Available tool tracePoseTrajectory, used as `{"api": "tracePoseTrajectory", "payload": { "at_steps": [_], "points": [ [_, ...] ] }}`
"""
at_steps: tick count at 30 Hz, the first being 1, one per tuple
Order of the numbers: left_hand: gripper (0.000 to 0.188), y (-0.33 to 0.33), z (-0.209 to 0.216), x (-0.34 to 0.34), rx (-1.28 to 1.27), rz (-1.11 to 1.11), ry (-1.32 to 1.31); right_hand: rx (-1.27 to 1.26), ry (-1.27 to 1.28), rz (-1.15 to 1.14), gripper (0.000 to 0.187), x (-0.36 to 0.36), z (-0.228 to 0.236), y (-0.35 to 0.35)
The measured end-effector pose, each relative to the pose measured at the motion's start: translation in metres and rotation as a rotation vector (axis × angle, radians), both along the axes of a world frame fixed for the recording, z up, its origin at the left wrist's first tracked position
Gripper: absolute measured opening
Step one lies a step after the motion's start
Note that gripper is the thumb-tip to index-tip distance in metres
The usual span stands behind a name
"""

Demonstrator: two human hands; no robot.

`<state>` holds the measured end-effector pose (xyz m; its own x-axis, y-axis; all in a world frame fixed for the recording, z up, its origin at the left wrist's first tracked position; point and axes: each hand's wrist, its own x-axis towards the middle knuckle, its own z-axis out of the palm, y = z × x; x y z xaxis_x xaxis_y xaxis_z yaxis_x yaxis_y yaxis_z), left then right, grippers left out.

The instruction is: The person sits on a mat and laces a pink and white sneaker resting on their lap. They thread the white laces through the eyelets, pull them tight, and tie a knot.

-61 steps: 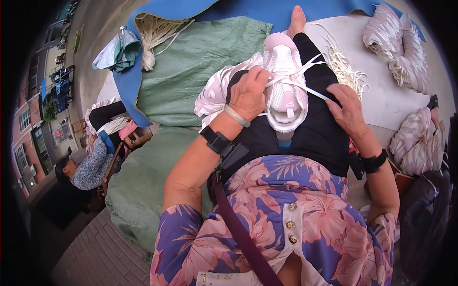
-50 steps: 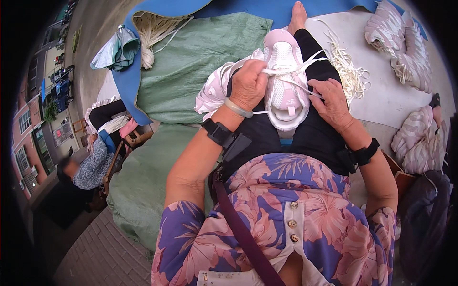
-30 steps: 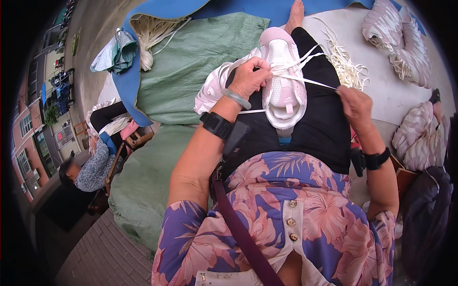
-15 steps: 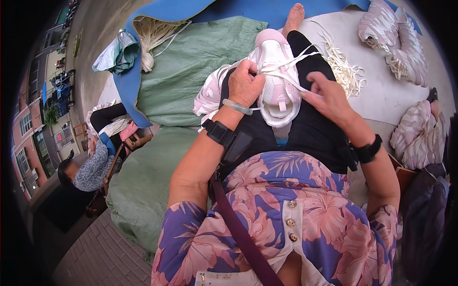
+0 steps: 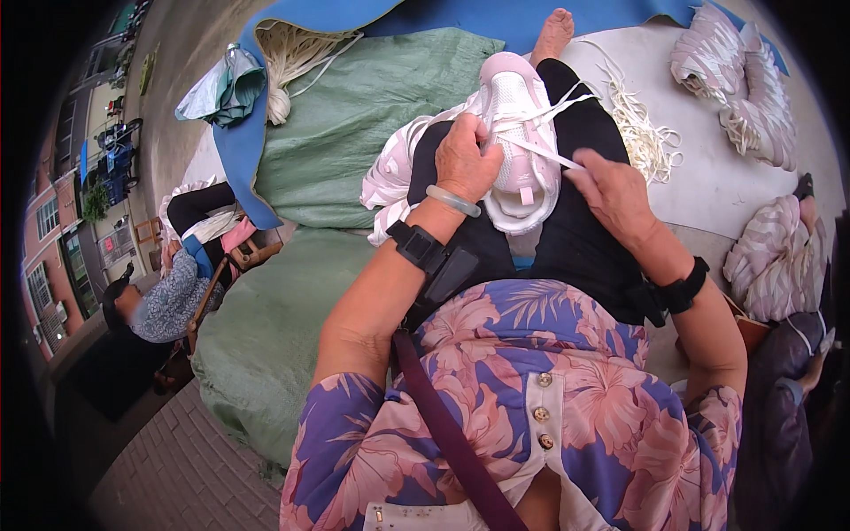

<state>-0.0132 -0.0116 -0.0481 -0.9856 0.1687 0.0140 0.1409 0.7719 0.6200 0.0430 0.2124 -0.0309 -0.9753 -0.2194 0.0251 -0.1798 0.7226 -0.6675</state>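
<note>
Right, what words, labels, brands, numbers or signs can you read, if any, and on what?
No text is legible.
Pink-and-white sneaker: any marking is too small to read.
Small reddish panel at far left, perhaps a sign: too small and blurred to read.

Soft daylight is falling on a road. Brick paving is spreading at lower left, a wooden chair is standing beyond, and reddish buildings with windows are lining the left edge.
</note>
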Motion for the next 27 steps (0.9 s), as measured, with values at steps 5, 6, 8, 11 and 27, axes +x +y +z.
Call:
{"api": "tracePoseTrajectory", "payload": {
  "at_steps": [5,6,8,11,27],
  "points": [
    [0.013,0.012,0.013,0.001,0.003,-0.150,0.220,-0.009,0.131,-0.003,0.065,-0.019,0.000,-0.031],
    [0.011,0.016,0.013,-0.001,-0.002,-0.200,0.297,0.011,0.117,-0.001,0.067,-0.023,-0.001,-0.037],
    [0.011,0.024,0.010,-0.004,-0.021,-0.210,0.296,0.033,0.104,-0.011,0.064,-0.029,-0.005,-0.045],
    [0.010,0.031,0.005,-0.008,-0.108,-0.193,0.258,0.028,0.069,-0.021,0.054,-0.031,-0.018,-0.047],
    [0.015,0.045,0.004,-0.001,-0.235,-0.232,0.271,-0.129,-0.039,-0.003,0.028,-0.032,-0.022,-0.039]
  ]
}}
